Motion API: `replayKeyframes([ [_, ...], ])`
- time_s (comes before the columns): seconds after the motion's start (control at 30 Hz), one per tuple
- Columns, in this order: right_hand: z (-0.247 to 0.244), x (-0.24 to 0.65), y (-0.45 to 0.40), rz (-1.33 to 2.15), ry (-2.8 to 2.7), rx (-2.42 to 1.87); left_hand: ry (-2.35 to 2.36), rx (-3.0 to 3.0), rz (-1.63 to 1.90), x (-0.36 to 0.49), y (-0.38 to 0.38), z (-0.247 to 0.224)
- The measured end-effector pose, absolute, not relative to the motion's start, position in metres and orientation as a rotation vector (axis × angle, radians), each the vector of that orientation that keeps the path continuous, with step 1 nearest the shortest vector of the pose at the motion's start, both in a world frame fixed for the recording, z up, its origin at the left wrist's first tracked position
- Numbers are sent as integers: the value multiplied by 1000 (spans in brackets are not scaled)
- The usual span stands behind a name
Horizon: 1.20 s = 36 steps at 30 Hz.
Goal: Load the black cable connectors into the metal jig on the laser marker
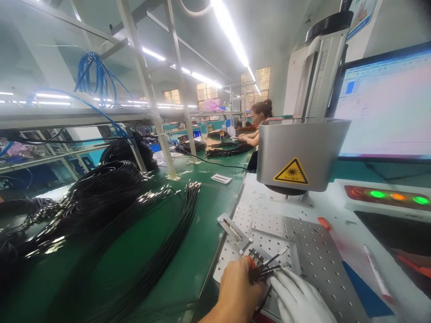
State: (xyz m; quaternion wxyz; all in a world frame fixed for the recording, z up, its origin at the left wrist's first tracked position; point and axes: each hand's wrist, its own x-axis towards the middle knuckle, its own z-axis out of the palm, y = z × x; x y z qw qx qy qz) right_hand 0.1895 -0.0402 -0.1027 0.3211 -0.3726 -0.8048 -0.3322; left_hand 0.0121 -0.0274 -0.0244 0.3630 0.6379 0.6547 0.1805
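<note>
My left hand (239, 287), bare, is closed around several black cables (266, 270) at the near edge of the perforated metal plate. An orange-red piece (252, 263) shows beside its fingertips; what it belongs to is hidden. My right hand (299, 294) wears a white glove. Its fingers are stretched out close together, and their tips touch the cables near the metal ends (283, 251). Just beyond the cables lies a small metal fixture (257, 256), partly covered by my left hand. A slotted metal block (235, 232) is farther off to the left.
A grey machine head with a laser warning label (291, 172) hangs over the perforated plate (319, 255). Long bundled black cables (175, 229) and coils (104, 184) lie on the green table (208, 211). A marker (377, 273) and a monitor (387, 103) are right. A co-worker (261, 116) sits beyond.
</note>
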Motion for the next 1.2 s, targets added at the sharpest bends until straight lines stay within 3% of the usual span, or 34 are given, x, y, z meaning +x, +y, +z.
replayKeyframes([
  [0.23, -99, 183, -39, -885, -2074, -959, 1630, 1550, 488, 15, -25, -25],
  [0.47, -129, 168, -35, -568, -1926, -1175, 1464, 1469, 600, 2, -14, -35],
  [1.2, -131, 171, -34, -562, -1960, -1166, 1703, 1535, 501, -4, -10, -41],
])
